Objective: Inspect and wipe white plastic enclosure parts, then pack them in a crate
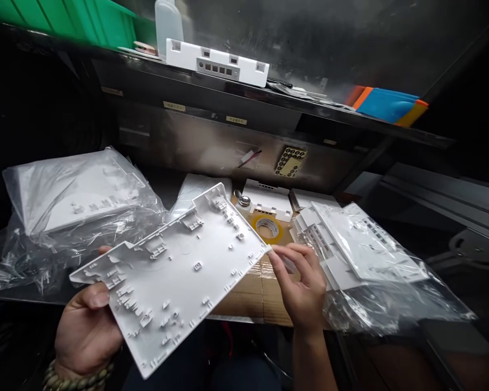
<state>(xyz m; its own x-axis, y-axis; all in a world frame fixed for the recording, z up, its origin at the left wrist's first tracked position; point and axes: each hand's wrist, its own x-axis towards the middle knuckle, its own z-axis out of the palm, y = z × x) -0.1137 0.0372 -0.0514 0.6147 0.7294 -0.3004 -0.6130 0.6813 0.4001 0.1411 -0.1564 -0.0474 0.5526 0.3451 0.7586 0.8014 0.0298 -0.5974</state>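
While LH [87, 331] holds panel [179, 271], RH [303, 285] touches corner [265, 250], pinch unclear

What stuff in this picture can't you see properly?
All in the head view:
- The far side of the white panel: it faces away, hidden by the panel itself.
- Part of the left hand: hidden behind the white panel.
- The top of the bottle: cut off by the picture's top edge.
- The words on the yellow labels: too small to read.
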